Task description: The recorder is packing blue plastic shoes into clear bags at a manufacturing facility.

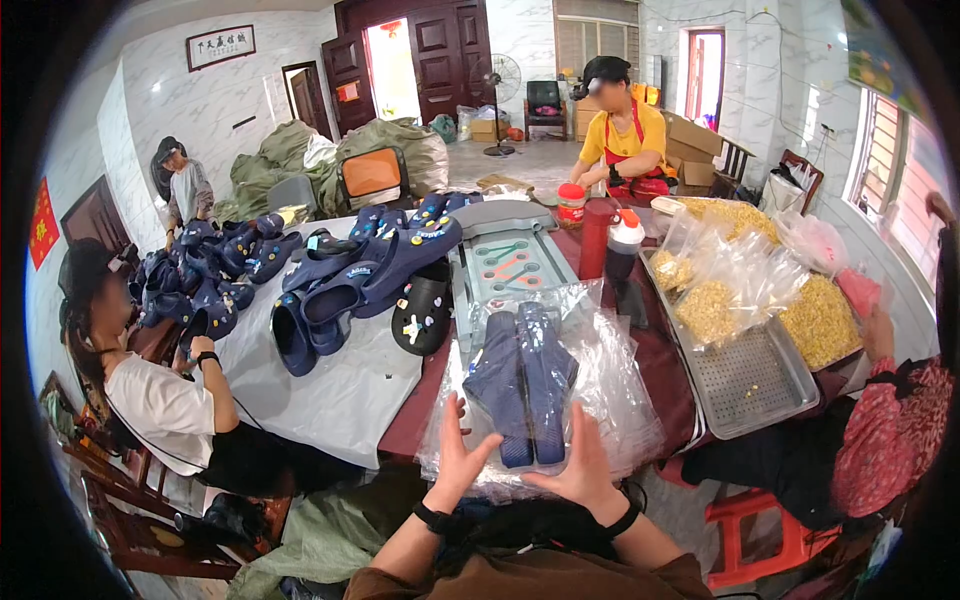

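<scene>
A pair of navy clogs [546,372] lies side by side, soles up, inside a clear plastic bag at the table's near edge. My left hand [462,462] is open by the lower left of the pair, thumb and fingers apart. Opposite it, my right hand [584,468] is also open, fingers pointing up beside the clogs. Whether either hand touches the bag I cannot tell. More clear plastic bags [622,385] lie flat beneath the pair. Just beyond is a grey plastic case [510,262] with green and orange shapes on it.
Left of my hands, loose navy clogs [345,295] and a black clog with charms [421,312] lie on a white sheet [350,405]. To the right stand a perforated metal tray [755,385], bagged yellow pieces [708,308] and a dark bottle [622,250]. Several people sit or stand around.
</scene>
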`<move>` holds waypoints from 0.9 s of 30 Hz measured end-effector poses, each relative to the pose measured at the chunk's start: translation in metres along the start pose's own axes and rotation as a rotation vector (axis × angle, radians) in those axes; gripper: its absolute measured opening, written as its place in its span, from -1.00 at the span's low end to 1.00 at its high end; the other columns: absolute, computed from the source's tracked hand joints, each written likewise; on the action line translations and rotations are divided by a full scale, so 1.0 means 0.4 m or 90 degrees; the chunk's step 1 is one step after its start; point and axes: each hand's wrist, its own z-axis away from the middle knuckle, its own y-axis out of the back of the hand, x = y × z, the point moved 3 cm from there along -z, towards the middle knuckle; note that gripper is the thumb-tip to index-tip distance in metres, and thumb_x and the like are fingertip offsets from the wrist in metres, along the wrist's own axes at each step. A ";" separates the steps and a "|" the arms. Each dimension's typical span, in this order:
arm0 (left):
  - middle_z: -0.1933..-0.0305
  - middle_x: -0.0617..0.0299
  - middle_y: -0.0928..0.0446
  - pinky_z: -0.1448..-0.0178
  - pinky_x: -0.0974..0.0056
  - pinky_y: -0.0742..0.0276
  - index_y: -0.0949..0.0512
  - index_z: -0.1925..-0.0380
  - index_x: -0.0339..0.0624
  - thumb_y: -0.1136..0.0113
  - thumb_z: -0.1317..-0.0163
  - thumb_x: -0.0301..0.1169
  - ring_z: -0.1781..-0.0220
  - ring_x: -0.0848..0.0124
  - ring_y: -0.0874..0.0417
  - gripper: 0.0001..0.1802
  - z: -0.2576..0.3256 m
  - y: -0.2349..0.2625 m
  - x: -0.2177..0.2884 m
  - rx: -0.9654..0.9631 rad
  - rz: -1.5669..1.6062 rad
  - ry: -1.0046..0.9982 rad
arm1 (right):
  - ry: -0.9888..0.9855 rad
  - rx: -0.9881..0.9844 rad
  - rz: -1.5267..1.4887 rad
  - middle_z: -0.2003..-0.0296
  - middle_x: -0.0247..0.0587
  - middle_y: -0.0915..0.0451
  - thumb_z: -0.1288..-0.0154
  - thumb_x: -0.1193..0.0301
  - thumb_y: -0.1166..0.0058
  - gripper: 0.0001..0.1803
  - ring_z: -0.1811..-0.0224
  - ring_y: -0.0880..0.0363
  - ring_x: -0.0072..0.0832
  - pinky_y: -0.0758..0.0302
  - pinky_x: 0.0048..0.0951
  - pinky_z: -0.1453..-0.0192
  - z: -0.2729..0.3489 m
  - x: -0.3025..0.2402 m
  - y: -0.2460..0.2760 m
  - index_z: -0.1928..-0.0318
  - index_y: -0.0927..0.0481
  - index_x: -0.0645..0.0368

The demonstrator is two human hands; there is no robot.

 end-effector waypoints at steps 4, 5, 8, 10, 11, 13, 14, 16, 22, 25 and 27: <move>-0.27 -0.18 -0.51 -0.12 0.06 -0.59 -0.29 -0.46 -0.32 -0.46 -0.23 -0.30 -0.23 0.02 -0.59 -0.15 -0.010 -0.027 -0.009 -0.008 0.022 0.038 | 0.074 0.024 0.151 -0.25 0.22 -0.30 0.20 -0.07 -0.64 0.36 -0.28 -0.38 0.14 -0.42 0.00 -0.33 -0.007 -0.047 -0.020 -0.53 -0.13 0.21; -0.12 -0.16 -0.58 -0.07 0.09 -0.60 -0.40 -0.36 -0.32 -0.38 -0.29 -0.36 -0.10 0.03 -0.65 -0.33 -0.019 -0.032 0.012 -0.035 -0.023 0.043 | 0.052 0.023 0.182 -0.26 0.24 -0.27 0.21 -0.08 -0.64 0.35 -0.28 -0.36 0.15 -0.41 0.02 -0.33 -0.006 -0.047 -0.023 -0.53 -0.15 0.16; 0.13 -0.10 -0.65 0.04 0.12 -0.62 -0.55 -0.21 -0.31 -0.25 -0.34 -0.49 0.12 0.02 -0.71 -0.57 -0.018 -0.037 0.033 -0.038 -0.034 0.003 | 0.031 0.030 0.172 -0.27 0.27 -0.22 0.19 -0.06 -0.64 0.30 -0.31 -0.32 0.20 -0.41 0.04 -0.33 -0.021 -0.047 -0.035 -0.53 -0.18 0.09; 0.24 -0.08 -0.65 0.10 0.12 -0.62 -0.59 -0.15 -0.29 -0.19 -0.34 -0.56 0.20 0.00 -0.71 -0.63 -0.018 -0.037 0.055 -0.024 0.008 -0.042 | 0.017 0.041 0.137 -0.26 0.26 -0.22 0.18 -0.03 -0.65 0.28 -0.29 -0.32 0.20 -0.41 0.04 -0.33 -0.023 -0.047 -0.031 -0.51 -0.18 0.12; 0.28 -0.05 -0.64 0.15 0.11 -0.62 -0.61 -0.12 -0.28 -0.16 -0.29 -0.62 0.23 0.03 -0.72 -0.62 -0.025 -0.027 0.096 -0.023 -0.015 -0.083 | -0.002 0.053 0.101 -0.25 0.26 -0.22 0.17 -0.01 -0.65 0.27 -0.28 -0.32 0.20 -0.42 0.05 -0.32 -0.022 -0.043 -0.028 -0.49 -0.19 0.14; 0.32 -0.02 -0.63 0.19 0.09 -0.62 -0.63 -0.09 -0.26 -0.12 -0.25 -0.67 0.26 0.05 -0.72 -0.60 -0.029 -0.005 0.164 -0.021 -0.038 -0.121 | 0.005 0.089 0.104 -0.22 0.25 -0.23 0.18 0.02 -0.66 0.24 -0.27 -0.32 0.19 -0.43 0.04 -0.30 -0.026 -0.030 -0.024 -0.46 -0.20 0.16; 0.32 -0.01 -0.63 0.18 0.08 -0.62 -0.64 -0.06 -0.23 -0.11 -0.21 -0.69 0.26 0.06 -0.71 -0.59 -0.026 0.002 0.194 -0.043 -0.043 -0.153 | 0.012 0.126 0.107 -0.20 0.23 -0.24 0.18 0.05 -0.67 0.22 -0.26 -0.31 0.18 -0.43 0.04 -0.28 -0.027 -0.023 -0.019 -0.44 -0.22 0.18; 0.32 0.00 -0.63 0.17 0.07 -0.63 -0.65 -0.03 -0.20 -0.10 -0.16 -0.71 0.27 0.06 -0.71 -0.57 -0.013 0.010 0.239 -0.065 -0.047 -0.183 | -0.025 0.151 0.099 -0.18 0.23 -0.24 0.19 0.07 -0.68 0.20 -0.26 -0.30 0.16 -0.44 0.03 -0.26 -0.028 -0.009 -0.004 -0.41 -0.23 0.20; 0.39 0.09 -0.57 0.23 0.20 -0.55 -0.60 0.07 -0.23 -0.09 -0.27 -0.69 0.35 0.23 -0.63 -0.73 0.048 0.029 0.223 -0.106 -0.044 -0.408 | -0.074 0.186 0.057 -0.16 0.16 -0.28 0.21 0.06 -0.70 0.20 -0.26 -0.29 0.11 -0.41 0.02 -0.28 -0.029 0.006 0.026 -0.37 -0.24 0.25; 0.35 0.09 -0.57 0.19 0.15 -0.59 -0.46 -0.10 -0.27 -0.10 -0.36 -0.60 0.33 0.21 -0.67 -0.69 0.053 0.028 0.145 -0.099 0.136 0.024 | -0.041 0.179 0.068 -0.14 0.12 -0.31 0.19 0.07 -0.69 0.23 -0.24 -0.29 0.09 -0.38 0.04 -0.30 -0.027 0.007 0.027 -0.42 -0.20 0.25; 0.37 0.11 -0.57 0.19 0.15 -0.58 -0.30 -0.27 -0.26 -0.11 -0.46 -0.46 0.37 0.24 -0.65 -0.57 0.041 0.030 0.137 -0.132 0.046 0.111 | 0.044 0.166 0.113 -0.16 0.11 -0.33 0.11 0.16 -0.67 0.24 -0.11 -0.42 -0.04 -0.49 -0.09 -0.17 -0.025 -0.006 0.030 -0.49 -0.14 0.25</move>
